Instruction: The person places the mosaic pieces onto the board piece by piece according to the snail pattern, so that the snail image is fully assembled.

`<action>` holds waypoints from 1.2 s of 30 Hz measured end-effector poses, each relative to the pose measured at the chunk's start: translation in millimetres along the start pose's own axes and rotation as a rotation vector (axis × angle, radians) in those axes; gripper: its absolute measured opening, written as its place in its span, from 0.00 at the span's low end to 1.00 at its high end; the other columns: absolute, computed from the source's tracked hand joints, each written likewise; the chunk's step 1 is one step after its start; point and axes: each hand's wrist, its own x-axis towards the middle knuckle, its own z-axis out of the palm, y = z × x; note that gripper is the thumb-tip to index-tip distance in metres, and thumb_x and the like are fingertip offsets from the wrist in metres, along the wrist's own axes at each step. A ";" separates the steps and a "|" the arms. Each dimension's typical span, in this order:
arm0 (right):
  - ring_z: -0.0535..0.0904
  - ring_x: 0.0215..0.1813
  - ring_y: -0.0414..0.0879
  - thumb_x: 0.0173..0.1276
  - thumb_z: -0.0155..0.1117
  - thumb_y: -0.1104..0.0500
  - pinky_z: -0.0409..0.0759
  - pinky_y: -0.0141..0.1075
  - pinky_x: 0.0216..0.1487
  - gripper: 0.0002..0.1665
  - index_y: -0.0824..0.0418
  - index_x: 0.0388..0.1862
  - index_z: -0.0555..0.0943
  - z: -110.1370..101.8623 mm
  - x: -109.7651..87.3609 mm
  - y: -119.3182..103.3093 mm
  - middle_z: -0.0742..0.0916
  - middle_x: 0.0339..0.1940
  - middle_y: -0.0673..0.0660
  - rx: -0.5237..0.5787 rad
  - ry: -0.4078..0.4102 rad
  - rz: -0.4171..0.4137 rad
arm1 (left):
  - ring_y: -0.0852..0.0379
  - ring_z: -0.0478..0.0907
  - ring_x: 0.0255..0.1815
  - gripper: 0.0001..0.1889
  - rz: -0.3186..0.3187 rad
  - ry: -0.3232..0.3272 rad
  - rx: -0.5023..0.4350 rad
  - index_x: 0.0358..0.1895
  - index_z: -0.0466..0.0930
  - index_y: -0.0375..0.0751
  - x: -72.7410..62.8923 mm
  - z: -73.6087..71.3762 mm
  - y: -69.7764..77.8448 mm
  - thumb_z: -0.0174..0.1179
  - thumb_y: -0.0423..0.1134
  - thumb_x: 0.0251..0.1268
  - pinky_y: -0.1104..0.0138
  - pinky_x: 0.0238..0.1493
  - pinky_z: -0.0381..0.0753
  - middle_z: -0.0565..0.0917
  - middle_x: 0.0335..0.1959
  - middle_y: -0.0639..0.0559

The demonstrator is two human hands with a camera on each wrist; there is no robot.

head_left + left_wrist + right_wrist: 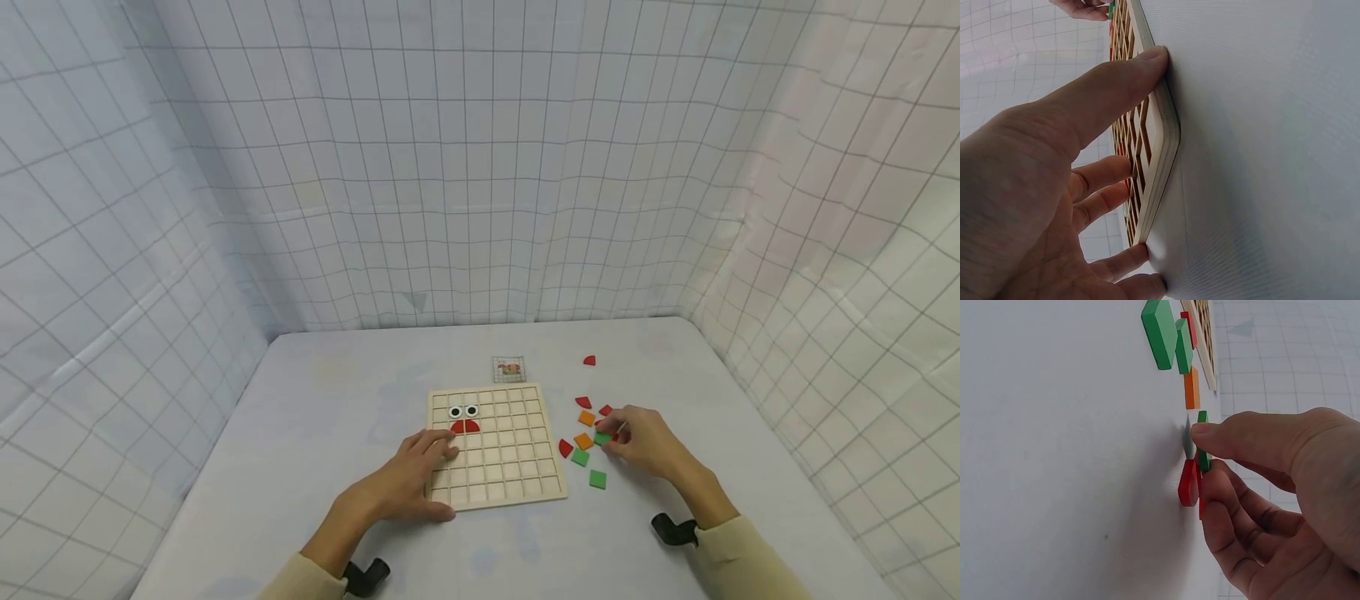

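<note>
A wooden grid board [517, 454] lies on the table. My left hand [412, 477] rests at its near left corner, fingers spread; the thumb [1147, 59] lies along the near edge. On the board, two round eye tiles [471, 411] sit above two red quarter-circle tiles [471, 426]. To the right of the board, my right hand [643, 438] pinches a green square tile [1203, 417] between thumb and fingertips, just above the table. Beneath those fingers is a red tile [1187, 484], partly hidden by them in the head view.
Loose tiles lie right of the board: orange squares [587, 417], green squares [597, 479] and red quarter-circles [566, 448]. One red quarter-circle [589, 361] lies farther back. Behind the board is a small picture card [509, 369]. White grid-patterned sheets [450, 167] surround the table.
</note>
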 end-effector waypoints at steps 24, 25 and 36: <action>0.82 0.40 0.36 0.70 0.86 0.67 0.85 0.30 0.45 0.09 0.57 0.45 0.95 9.8 11.1 -32.3 0.93 0.42 0.49 0.046 0.073 -0.165 | 0.21 0.57 0.94 0.49 0.006 -0.009 0.006 0.84 0.75 0.35 2.4 -2.1 4.0 0.88 0.52 0.65 0.26 0.90 0.64 0.66 0.92 0.35; 0.82 0.40 0.36 0.71 0.85 0.67 0.85 0.30 0.44 0.09 0.57 0.46 0.95 11.3 12.6 -34.6 0.93 0.42 0.49 0.052 0.070 -0.174 | 0.21 0.57 0.94 0.49 0.008 -0.007 0.008 0.84 0.75 0.35 2.2 -1.8 3.6 0.88 0.52 0.65 0.26 0.90 0.64 0.66 0.92 0.36; 0.81 0.38 0.32 0.71 0.81 0.71 0.84 0.30 0.41 0.10 0.60 0.47 0.95 32.8 31.3 -63.1 0.93 0.41 0.52 0.081 -0.006 -0.312 | 0.23 0.60 0.92 0.49 0.023 0.007 0.013 0.82 0.75 0.34 -0.1 1.5 0.7 0.88 0.51 0.64 0.27 0.88 0.67 0.67 0.91 0.36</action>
